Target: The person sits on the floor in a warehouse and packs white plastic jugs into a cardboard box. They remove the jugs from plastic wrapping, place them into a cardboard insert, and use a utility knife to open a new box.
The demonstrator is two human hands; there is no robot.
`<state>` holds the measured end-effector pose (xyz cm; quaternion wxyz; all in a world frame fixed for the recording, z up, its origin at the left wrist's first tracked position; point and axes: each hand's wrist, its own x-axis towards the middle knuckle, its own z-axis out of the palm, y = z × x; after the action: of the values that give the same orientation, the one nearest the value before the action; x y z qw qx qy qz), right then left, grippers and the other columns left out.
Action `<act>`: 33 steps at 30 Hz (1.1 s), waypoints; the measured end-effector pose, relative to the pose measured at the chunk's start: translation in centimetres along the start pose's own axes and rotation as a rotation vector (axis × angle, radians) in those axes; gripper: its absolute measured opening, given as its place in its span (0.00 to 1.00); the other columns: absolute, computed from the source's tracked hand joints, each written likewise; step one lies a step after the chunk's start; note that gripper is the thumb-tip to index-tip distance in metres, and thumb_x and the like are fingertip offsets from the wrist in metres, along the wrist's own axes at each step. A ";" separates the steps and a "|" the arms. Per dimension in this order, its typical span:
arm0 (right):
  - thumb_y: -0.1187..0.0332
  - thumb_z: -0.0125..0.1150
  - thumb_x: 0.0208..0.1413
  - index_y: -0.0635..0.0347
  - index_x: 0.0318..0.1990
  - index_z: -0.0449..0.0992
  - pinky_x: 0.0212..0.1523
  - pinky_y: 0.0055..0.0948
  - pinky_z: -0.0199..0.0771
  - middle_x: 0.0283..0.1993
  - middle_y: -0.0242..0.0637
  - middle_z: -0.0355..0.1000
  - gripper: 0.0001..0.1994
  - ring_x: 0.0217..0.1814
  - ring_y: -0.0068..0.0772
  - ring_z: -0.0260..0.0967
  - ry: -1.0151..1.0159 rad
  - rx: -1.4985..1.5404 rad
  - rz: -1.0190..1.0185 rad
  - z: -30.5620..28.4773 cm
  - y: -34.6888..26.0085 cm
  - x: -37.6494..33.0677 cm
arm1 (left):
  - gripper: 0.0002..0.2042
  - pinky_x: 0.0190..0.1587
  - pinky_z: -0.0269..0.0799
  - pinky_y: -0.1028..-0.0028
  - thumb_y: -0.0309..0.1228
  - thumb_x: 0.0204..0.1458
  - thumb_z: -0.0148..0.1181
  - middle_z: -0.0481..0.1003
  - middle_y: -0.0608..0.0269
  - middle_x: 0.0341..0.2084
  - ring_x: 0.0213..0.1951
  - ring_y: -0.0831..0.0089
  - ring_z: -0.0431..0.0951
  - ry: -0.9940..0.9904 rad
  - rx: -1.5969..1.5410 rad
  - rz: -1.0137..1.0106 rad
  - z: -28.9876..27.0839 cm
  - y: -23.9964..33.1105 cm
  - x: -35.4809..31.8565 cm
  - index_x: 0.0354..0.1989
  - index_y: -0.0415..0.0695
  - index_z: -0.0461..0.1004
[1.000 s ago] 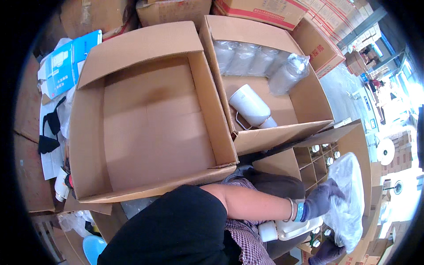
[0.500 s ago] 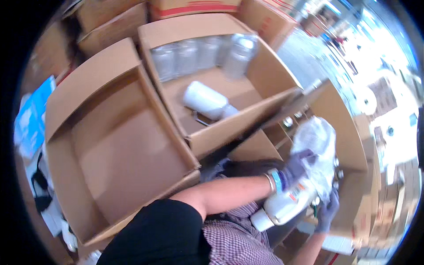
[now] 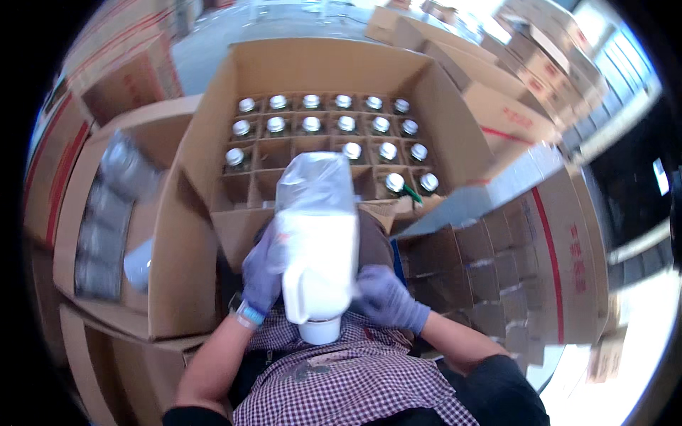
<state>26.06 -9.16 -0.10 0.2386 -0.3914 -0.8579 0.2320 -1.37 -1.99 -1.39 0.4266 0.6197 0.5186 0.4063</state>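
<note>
Around you, brown cardboard cartons (image 3: 124, 89) flank a grey floor (image 3: 206, 55). Your purple-gloved left hand (image 3: 263, 273) has its fingers clamped on a white, handled plastic jug (image 3: 323, 255), cap toward your checked apron (image 3: 334, 390), its far end in a clear plastic bag (image 3: 315, 181). Your purple-gloved right hand (image 3: 389, 297) curls beside it; blur hides whether it grips. Just beyond, a divided cardboard box (image 3: 320, 64) opens upward.
</note>
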 end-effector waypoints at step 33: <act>0.71 0.69 0.32 0.52 0.63 0.63 0.64 0.40 0.68 0.58 0.40 0.64 0.42 0.62 0.41 0.65 1.584 0.528 0.975 -5.8 -16.4 -41.8 | 0.35 0.57 0.70 0.65 0.39 0.53 0.60 0.73 0.51 0.51 0.49 0.63 0.77 -1.299 -0.035 0.575 21.9 21.1 -10.9 0.68 0.35 0.62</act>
<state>44.50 -50.24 4.44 0.7056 -0.6813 -0.1118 0.1597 24.14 -17.20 11.29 0.5354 0.8420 -0.0312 0.0591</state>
